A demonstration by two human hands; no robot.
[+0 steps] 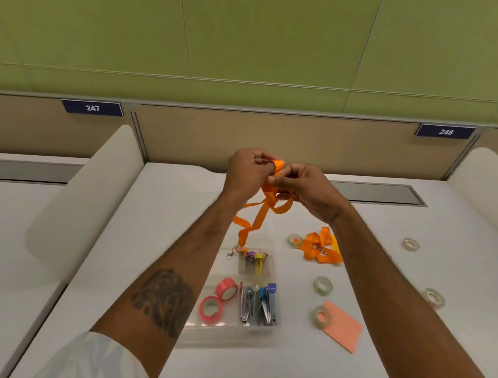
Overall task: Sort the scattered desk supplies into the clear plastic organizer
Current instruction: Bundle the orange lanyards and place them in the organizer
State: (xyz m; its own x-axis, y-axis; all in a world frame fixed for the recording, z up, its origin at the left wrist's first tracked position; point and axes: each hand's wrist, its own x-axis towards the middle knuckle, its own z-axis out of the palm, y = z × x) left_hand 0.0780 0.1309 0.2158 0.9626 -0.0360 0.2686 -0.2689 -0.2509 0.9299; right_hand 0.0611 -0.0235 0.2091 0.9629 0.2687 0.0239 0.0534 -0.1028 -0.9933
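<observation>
Lanyard (pixel 263 212) pinched (left hand (pixel 246 173); right hand (pixel 304 190))

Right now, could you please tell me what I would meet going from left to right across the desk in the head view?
Pink tape rolls → blue stapler → salmon paper sheet → far clear tape roll → rightmost clear tape roll.

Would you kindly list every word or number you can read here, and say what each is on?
"247": white digits on the left blue plate on the partition.
"248": white digits on the right blue plate, same partition.
Nothing else bears readable text.
</observation>
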